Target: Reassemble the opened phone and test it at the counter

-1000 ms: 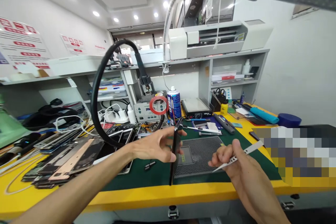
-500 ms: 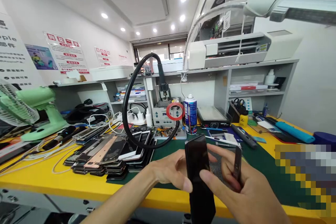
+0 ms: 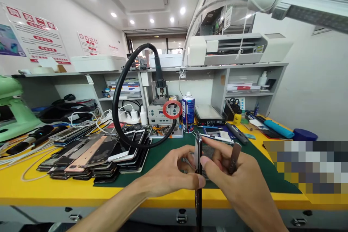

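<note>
A dark smartphone (image 3: 199, 148) stands upright over the front of the bench, turned so its narrow side faces me. My left hand (image 3: 172, 170) grips it from the left, thumb on the near edge and fingers behind. From the right, my right hand (image 3: 236, 181) pinches the same phone between thumb and forefinger. Tucked in the curled fingers of that hand is a flat, brown-grey metal blade-like tool (image 3: 235, 156). Behind the hands lies a perforated metal plate (image 3: 208, 154), partly hidden, on the green mat (image 3: 160, 159).
Stacked phones and screens (image 3: 87, 156) fill the left. A black hose (image 3: 116, 105) loops from a hot-air station (image 3: 156, 114) with red tape (image 3: 164, 110) near it. A spray can (image 3: 188, 112) and a heating plate (image 3: 209, 114) stand behind. A lamp (image 3: 310, 7) hangs upper right.
The phone has been turned from showing its broad dark face to edge-on. Both hands stay on it, and the view has shifted to the right.
</note>
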A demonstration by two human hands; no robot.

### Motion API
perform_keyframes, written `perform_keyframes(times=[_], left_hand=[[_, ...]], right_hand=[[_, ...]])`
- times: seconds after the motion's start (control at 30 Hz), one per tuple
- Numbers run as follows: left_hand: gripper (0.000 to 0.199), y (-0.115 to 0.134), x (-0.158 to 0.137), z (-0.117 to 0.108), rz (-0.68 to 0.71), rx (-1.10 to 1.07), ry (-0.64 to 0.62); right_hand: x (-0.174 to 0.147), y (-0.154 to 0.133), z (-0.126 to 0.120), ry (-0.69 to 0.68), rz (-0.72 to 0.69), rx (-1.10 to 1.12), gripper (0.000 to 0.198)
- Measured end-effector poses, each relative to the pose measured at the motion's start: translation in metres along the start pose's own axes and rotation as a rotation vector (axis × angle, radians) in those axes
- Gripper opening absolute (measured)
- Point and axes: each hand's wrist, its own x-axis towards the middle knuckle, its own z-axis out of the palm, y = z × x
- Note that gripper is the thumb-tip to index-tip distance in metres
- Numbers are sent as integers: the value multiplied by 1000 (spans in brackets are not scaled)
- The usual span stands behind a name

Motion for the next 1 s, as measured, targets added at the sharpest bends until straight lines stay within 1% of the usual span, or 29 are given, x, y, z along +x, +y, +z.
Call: perform_keyframes(times=[0.1,0.17,0.27,0.37,0.43,0.53,0.6,0.77,1.0], left_hand=[[47,3,-5,2,-69,-25,19],[46,5,-9,2,-95,-30,23],[45,10,-16,2,-93,-4,35],[42,15,-22,1,-92,2,16],[39,18,-25,1,-115,-1,-4],[36,21,-28,0,-151,12,5],[34,22,-30,0,-165,24,16],[30,26,-37,1,-177,31,7],[28,33,-40,3,-198,103,47]], right_hand=[[5,-3,1,-33,28,52,52],[8,-4,1,-82,35,50,51],[12,-3,1,-139,63,48,47],[14,-2,0,-168,78,104,45],[13,-2,1,-194,82,150,44],[12,-5,3,-220,92,196,44],[10,-9,5,-221,101,206,45],[9,-15,9,-145,122,208,42],[15,-4,5,-224,120,194,41]])
